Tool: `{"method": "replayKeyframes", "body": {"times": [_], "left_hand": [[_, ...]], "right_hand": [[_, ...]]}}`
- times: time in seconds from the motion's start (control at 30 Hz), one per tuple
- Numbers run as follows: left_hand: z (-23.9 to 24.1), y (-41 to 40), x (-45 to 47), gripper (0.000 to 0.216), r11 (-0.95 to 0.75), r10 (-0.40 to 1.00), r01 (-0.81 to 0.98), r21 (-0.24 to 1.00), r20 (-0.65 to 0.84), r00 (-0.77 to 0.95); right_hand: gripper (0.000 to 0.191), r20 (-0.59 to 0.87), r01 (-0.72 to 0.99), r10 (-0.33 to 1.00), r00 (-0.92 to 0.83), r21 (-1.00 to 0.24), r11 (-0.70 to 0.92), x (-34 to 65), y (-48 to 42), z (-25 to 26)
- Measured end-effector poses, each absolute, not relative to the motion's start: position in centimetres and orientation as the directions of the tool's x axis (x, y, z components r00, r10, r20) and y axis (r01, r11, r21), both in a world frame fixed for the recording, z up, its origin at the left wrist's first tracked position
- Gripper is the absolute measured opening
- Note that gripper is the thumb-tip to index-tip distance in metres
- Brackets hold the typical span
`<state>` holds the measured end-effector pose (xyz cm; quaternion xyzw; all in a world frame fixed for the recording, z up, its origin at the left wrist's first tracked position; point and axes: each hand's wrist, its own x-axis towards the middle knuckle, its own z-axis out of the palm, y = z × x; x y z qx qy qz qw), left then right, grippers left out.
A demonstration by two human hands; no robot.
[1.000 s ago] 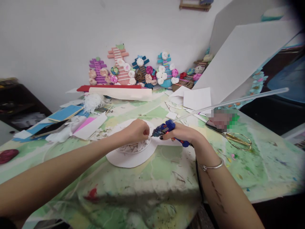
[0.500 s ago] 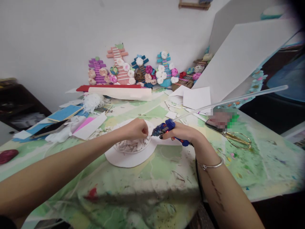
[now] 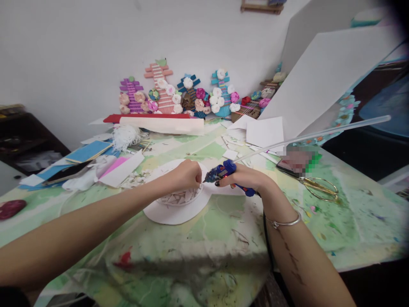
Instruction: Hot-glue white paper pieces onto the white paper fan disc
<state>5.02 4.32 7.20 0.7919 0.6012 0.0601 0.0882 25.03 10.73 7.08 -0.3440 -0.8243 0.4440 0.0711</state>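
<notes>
My right hand [image 3: 238, 177] is wrapped round a blue hot glue gun [image 3: 220, 171], whose nozzle points left. A long clear glue stick [image 3: 313, 135] runs out of its back end. My left hand [image 3: 188, 174] is closed in a pinch just left of the nozzle; whatever its fingertips hold is too small to make out. Beneath it lies a white cutout board [image 3: 174, 216] with a round, rimmed part holding many small pale pieces [image 3: 180, 196]. My left hand hides part of that round part.
Gold-handled scissors [image 3: 319, 189] and a phone [image 3: 295, 162] lie to the right. White string [image 3: 126, 136], blue sheets [image 3: 87, 152] and paper scraps are on the left. Flower-decorated guitar shapes [image 3: 161, 91] lean against the wall. A large white board [image 3: 332, 72] stands at right.
My left hand has shifted slightly right and down, close to the glue gun's nozzle. The glue gun stays in my right hand, almost unmoved.
</notes>
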Motion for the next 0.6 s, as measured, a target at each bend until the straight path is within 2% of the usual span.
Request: {"method": "replayKeyframes", "body": {"times": [0.27,0.37,0.47,0.6], "left_hand": [[7.2,4.0,5.1,0.013,-0.188,0.982,0.949,0.255,0.037,0.184],[7.9,4.0,5.0,0.01,-0.148,0.989,0.939,0.309,0.02,0.15],[9.1,4.1,4.2,0.015,-0.078,0.997,0.915,0.396,0.027,0.074],[9.8,3.3,2.1,0.019,-0.026,0.994,0.894,0.447,0.109,-0.025]], "right_hand": [[0.018,-0.216,0.527,0.64,-0.737,-0.777,0.344,24.9,10.4,7.5],[0.019,-0.2,0.522,0.646,-0.737,-0.776,0.354,25.0,10.5,7.5],[0.019,-0.154,0.467,0.651,-0.744,-0.816,0.34,25.2,10.5,7.7],[0.017,-0.08,0.351,0.67,-0.738,-0.894,0.28,25.1,10.4,7.9]]}}
